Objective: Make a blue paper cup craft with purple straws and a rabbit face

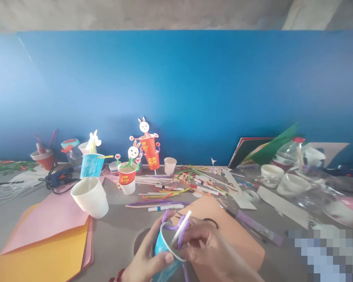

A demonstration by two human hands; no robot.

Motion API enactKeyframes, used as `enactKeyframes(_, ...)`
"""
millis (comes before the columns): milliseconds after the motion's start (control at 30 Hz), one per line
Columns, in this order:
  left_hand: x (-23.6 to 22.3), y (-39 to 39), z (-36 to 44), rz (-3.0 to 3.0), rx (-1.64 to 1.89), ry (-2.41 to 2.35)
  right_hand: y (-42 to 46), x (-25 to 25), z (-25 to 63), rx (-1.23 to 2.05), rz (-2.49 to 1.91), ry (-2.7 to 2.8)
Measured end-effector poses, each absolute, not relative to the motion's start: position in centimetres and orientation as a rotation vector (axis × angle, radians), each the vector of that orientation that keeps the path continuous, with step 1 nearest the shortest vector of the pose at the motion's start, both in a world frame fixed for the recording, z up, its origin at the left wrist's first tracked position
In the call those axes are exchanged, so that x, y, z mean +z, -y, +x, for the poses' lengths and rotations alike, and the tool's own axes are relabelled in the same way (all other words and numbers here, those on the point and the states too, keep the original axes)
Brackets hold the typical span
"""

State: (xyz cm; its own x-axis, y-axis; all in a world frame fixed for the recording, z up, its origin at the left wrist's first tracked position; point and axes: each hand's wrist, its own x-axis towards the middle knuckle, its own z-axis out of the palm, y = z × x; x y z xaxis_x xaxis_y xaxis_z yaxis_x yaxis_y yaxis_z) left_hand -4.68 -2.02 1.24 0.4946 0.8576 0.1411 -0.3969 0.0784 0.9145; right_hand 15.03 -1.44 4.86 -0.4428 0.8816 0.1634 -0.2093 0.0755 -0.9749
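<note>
My left hand (145, 260) is wrapped around a blue paper cup (162, 250) near the bottom edge of the head view. My right hand (207, 250) is closed at the cup's rim, pinching a purple pipe cleaner (175, 227) that loops over the rim. A white straw (181, 227) sticks up out of the cup beside it. Both hands hover over the grey table (120, 231), just left of an orange paper sheet (223, 223).
A stack of white cups (90, 197) lies tilted on pink paper (50, 219) and yellow paper (44, 258). Red cups with paper rabbits (148, 147) stand at the back by the blue wall. Markers and straws (170, 192) are scattered mid-table. Plastic bottles and tubs (288, 172) crowd the right.
</note>
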Motion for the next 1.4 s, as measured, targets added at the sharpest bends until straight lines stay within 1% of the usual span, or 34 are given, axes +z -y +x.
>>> enactKeyframes(167,1.2,2.2,-4.6,1.082,0.958,-0.507,1.3,5.4,15.2,1.597,-0.706,1.483)
enactKeyframes(300,0.5,2.0,-5.0,1.174,0.917,-0.501,1.5,4.8,15.0,1.786,-0.742,1.358)
enactKeyframes(367,0.2,1.8,-5.1,1.214,0.926,-0.504,1.7,4.6,14.9,1.824,-0.771,1.332)
enactKeyframes(567,0.5,1.7,-5.2,1.257,0.928,-0.567,2.0,5.0,14.4,1.729,-0.881,1.408)
enactKeyframes(700,0.7,1.8,-5.2,1.194,0.931,-0.512,2.2,5.0,14.2,1.725,-0.954,1.347)
enactKeyframes(867,0.7,1.9,-5.3,1.147,0.928,-0.479,2.4,5.3,14.1,1.708,-0.966,1.386)
enactKeyframes(1133,0.9,1.8,-5.2,1.253,1.01,-0.557,2.4,5.4,13.9,1.652,-1.004,1.38)
enactKeyframes(1267,1.0,2.0,-5.2,1.22,0.973,-0.546,2.6,5.4,13.7,1.592,-1.006,1.399)
enactKeyframes(1400,0.7,2.0,-5.3,1.162,0.953,-0.515,2.6,5.4,13.5,1.6,-0.962,1.404)
